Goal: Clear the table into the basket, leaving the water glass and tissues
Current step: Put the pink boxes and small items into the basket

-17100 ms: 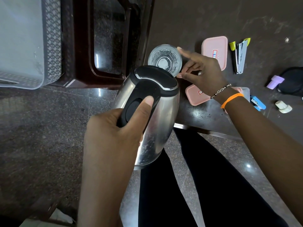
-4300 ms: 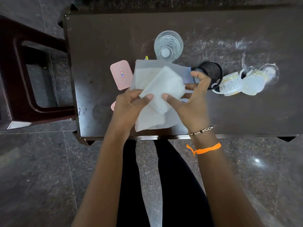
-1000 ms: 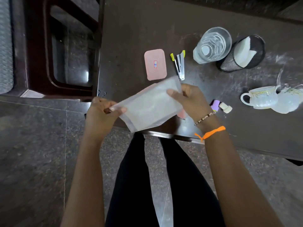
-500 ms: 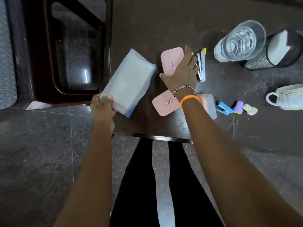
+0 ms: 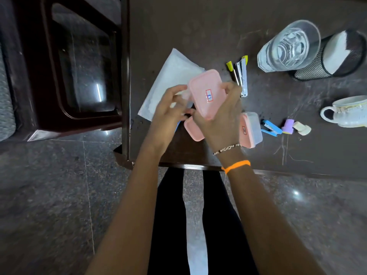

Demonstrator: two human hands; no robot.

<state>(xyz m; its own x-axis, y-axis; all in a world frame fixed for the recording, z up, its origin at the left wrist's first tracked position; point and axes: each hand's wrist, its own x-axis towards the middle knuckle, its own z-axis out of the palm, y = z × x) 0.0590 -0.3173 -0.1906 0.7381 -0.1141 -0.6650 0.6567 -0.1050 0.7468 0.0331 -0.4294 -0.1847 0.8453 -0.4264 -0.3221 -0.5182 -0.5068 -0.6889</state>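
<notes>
My right hand [image 5: 222, 118] holds a pink lid [image 5: 207, 94] lifted above the table's near left corner. My left hand [image 5: 168, 110] is blurred, fingers apart, right beside the lid's left edge. The white tissue packet [image 5: 170, 80] lies flat on the dark table [image 5: 198, 26] behind my hands. A second pink lid [image 5: 193, 132] lies under my hands, and a clear box with a pink lid [image 5: 251, 130] sits to their right. The water glass [image 5: 290, 46] stands at the back right beside a black mesh cup [image 5: 309, 72] holding tissues [image 5: 337, 50].
A stapler [image 5: 241, 76], a blue mini stapler [image 5: 271, 129], a purple piece [image 5: 288, 125] and a cream piece [image 5: 301, 129] lie on the table. A teacup [image 5: 347, 112] sits at the right edge. A dark stool [image 5: 29, 76] and the grey basket [image 5: 6, 100] are at left.
My left hand has set the tissue packet down on the table and let go. My right hand has picked a pink lid off the table and raised it toward my left hand.
</notes>
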